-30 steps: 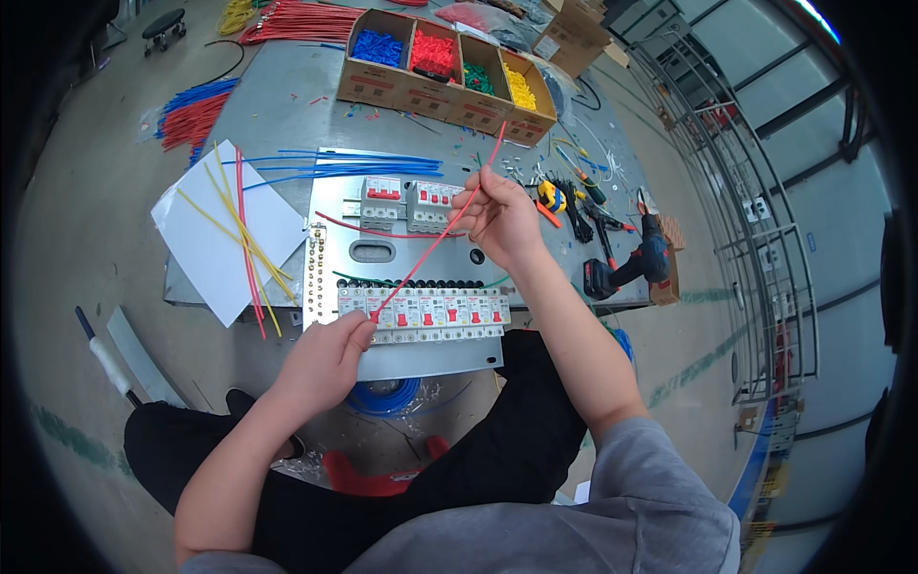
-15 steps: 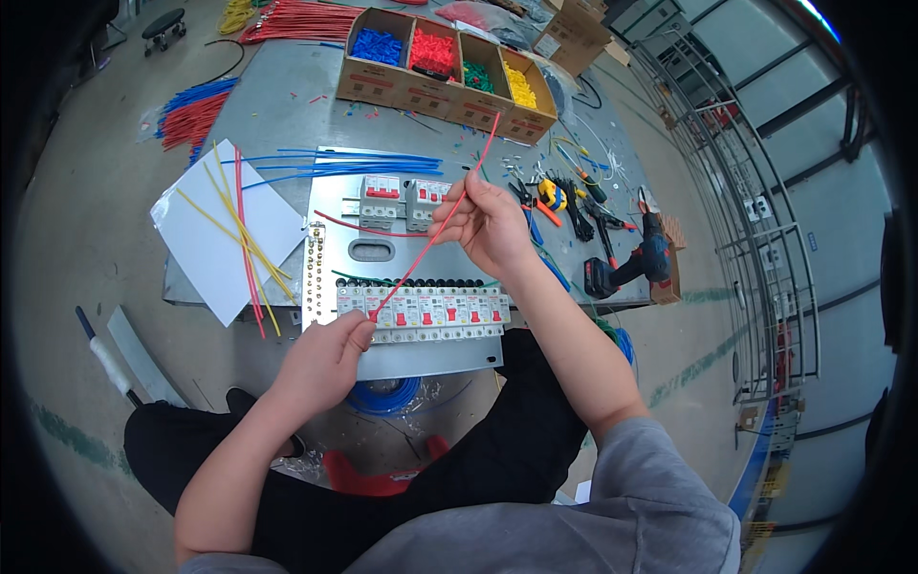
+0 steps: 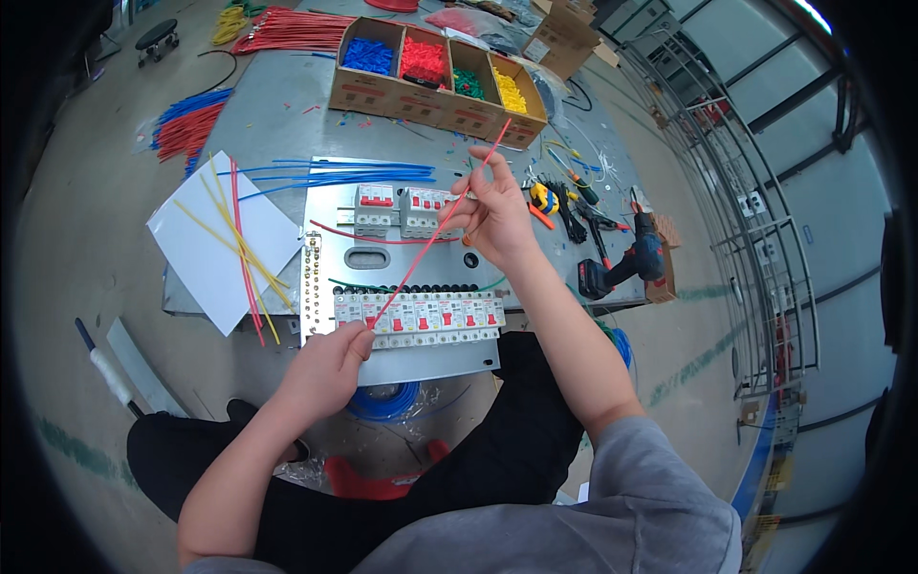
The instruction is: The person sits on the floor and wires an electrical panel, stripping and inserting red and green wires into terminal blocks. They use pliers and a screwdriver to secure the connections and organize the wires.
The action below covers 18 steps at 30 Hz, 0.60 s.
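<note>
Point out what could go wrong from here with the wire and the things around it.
The red wire runs from the left hand past the right hand, its far end free; that end might flick or snag.

The metal plate overhangs the table's near edge, so pressing there could shift it.

The cordless drill lies near the right edge; a wide arm swing might knock it off.

The wire (image 3: 416, 258) has a smooth plastic skin with a slight sheen. The plate (image 3: 421, 364) is smooth, bright metal. Breakers (image 3: 435, 314) look like hard, smooth plastic, and the terminal bar (image 3: 312, 277) is shiny, brass-coloured metal. The table (image 3: 277, 105) is duller, grey and smooth. The sheets (image 3: 215, 249) are matt paper, the box (image 3: 382, 96) matt cardboard. Shirt (image 3: 574, 497) and trousers (image 3: 459, 440) are matt cloth.
</note>
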{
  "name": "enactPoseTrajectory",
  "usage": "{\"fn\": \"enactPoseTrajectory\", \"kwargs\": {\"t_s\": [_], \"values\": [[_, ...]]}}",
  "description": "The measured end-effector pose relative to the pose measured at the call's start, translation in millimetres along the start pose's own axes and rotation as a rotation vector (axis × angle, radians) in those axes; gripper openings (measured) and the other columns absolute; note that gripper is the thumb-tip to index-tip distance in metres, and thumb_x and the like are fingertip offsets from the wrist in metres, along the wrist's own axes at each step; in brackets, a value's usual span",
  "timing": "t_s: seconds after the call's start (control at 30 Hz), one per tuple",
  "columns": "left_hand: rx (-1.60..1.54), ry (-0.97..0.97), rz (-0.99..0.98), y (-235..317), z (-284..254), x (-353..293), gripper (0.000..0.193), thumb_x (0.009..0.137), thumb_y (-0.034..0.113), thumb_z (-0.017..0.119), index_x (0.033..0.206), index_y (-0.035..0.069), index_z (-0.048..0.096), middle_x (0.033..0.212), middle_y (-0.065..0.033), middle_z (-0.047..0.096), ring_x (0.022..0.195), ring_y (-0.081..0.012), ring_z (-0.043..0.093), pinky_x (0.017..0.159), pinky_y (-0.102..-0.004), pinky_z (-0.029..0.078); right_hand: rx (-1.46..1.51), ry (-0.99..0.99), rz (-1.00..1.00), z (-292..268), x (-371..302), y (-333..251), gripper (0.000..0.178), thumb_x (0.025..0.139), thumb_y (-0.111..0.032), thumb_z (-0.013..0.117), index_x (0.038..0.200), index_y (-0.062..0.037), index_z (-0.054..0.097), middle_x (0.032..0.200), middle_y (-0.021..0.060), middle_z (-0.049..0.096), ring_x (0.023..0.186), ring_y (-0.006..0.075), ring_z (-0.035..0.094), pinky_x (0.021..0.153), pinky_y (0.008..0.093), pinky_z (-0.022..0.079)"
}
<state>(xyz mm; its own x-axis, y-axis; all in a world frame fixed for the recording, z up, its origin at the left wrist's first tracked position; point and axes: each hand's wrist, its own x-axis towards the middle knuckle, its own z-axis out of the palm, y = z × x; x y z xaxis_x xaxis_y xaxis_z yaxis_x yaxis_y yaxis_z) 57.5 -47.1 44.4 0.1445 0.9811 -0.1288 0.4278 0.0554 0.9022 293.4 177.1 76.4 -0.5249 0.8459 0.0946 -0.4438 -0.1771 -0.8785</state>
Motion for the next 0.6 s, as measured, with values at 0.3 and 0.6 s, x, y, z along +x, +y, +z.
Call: {"fn": "enactPoseTrajectory", "kwargs": {"t_s": [0.3, 0.6], "values": [[-0.047, -0.035, 0.005, -9.7, -0.2, -7.9, 0.034, 0.108, 0.029, 0.048, 0.093, 0.002, 0.060, 0.071, -0.0185, 0.062, 0.070, -0.0397, 0.062, 0.065, -0.0444, 0.046, 0.138, -0.037, 0.019, -20.7, 13.7, 4.5, 0.032, 0.109, -0.026, 0.053, 0.137, -0.0133, 0.042, 0.099, 0.0142, 0.069, 0.083, 0.0386, 0.077, 0.068, 0.0469, 0.068], [-0.112, -0.028, 0.012, -20.1, -0.3, -11.0, 0.035, 0.109, 0.029, 0.049, 0.091, 0.001, 0.059, 0.070, -0.0183, 0.059, 0.067, -0.0371, 0.059, 0.064, -0.0431, 0.045, 0.111, -0.003, 0.013, -24.5, 21.8, 14.1, 0.030, 0.108, -0.027, 0.056, 0.134, -0.0142, 0.047, 0.101, 0.0134, 0.069, 0.084, 0.0360, 0.077, 0.064, 0.0414, 0.067]]}}
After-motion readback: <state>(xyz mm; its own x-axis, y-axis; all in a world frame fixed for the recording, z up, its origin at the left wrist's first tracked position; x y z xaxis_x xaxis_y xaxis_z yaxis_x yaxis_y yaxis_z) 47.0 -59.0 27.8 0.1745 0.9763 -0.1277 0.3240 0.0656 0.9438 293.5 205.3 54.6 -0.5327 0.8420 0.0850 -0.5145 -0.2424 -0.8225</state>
